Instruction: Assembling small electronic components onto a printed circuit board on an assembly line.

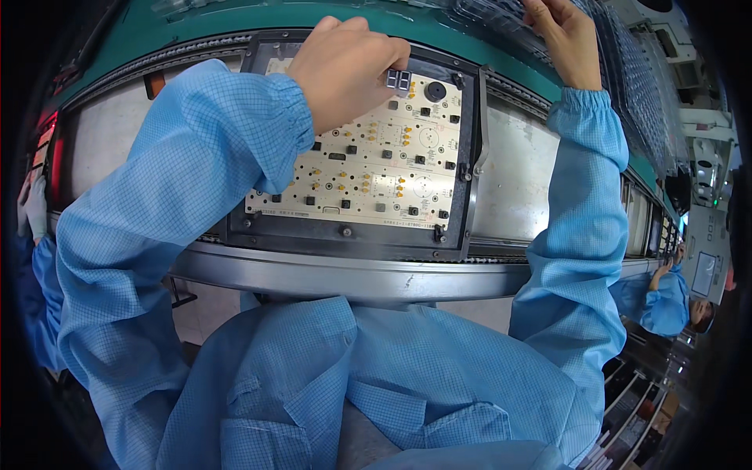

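My left hand [345, 66] is over the far part of a pale circuit board panel [372, 168], its fingers bent and closed. At its fingertips is a small two-digit segment display [398, 80], gripped at the board's far edge. A round black buzzer [435, 92] stands just right of it. The panel lies in a dark frame-like fixture [301, 239] and bears several black push buttons and small yellow parts. At the far right my right hand [565, 35] reaches over clear plastic trays [638, 94]. Its fingers are pinched together, partly cut off by the picture's top edge.
The fixture rests on a conveyor with chain rails [517, 94] and a metal front rail [352, 278]. Green matting [211, 22] runs behind it. One person in blue [666, 298] is at the right; a gloved hand [36, 207] shows at the far left.
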`<control>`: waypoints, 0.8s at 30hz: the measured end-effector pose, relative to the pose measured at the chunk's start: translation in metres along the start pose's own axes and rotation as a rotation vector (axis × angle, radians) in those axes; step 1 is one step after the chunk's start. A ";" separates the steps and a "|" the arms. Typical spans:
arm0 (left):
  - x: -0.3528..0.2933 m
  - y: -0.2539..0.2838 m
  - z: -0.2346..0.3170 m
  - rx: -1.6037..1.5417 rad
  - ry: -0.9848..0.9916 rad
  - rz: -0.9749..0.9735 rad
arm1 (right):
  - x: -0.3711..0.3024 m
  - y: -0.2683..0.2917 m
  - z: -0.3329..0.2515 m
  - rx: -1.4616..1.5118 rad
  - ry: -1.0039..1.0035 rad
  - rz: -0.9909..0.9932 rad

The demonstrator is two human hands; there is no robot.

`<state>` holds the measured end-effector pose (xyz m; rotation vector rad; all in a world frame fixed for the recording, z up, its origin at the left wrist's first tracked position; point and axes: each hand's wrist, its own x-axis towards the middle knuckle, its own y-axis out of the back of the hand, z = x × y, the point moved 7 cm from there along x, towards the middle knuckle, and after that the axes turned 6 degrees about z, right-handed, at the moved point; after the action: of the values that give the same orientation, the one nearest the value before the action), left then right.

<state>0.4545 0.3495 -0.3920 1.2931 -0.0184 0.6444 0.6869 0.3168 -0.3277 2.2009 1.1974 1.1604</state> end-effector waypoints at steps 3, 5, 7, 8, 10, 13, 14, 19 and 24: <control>0.010 0.002 -0.001 0.021 -0.002 -0.040 | 0.009 0.005 -0.006 0.027 -0.001 0.017; 0.022 0.012 0.002 0.005 -0.025 -0.029 | 0.015 0.009 -0.005 0.042 -0.023 0.029; 0.034 0.007 -0.001 -0.113 0.091 -0.315 | 0.017 0.010 -0.001 0.052 0.005 0.030; 0.036 0.004 -0.007 -0.097 0.096 -0.305 | 0.021 0.005 -0.007 0.062 0.021 0.036; 0.041 -0.014 -0.007 -0.154 -0.003 -0.337 | 0.023 -0.002 -0.011 -0.056 -0.078 -0.024; 0.055 -0.007 0.002 -0.193 0.154 -0.439 | 0.049 -0.010 -0.004 -0.202 0.234 0.163; 0.059 -0.003 -0.006 -0.179 0.160 -0.428 | 0.060 -0.016 -0.015 -0.285 0.389 0.254; 0.036 -0.017 -0.013 -0.310 0.205 -0.567 | 0.105 -0.065 0.001 -0.585 0.193 -0.044; 0.046 0.068 -0.056 -0.143 0.082 0.346 | 0.128 -0.076 0.025 -0.644 0.042 -0.198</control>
<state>0.4435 0.4279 -0.3320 1.1332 -0.2212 0.9744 0.7058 0.4666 -0.3298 1.5507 0.8665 1.2853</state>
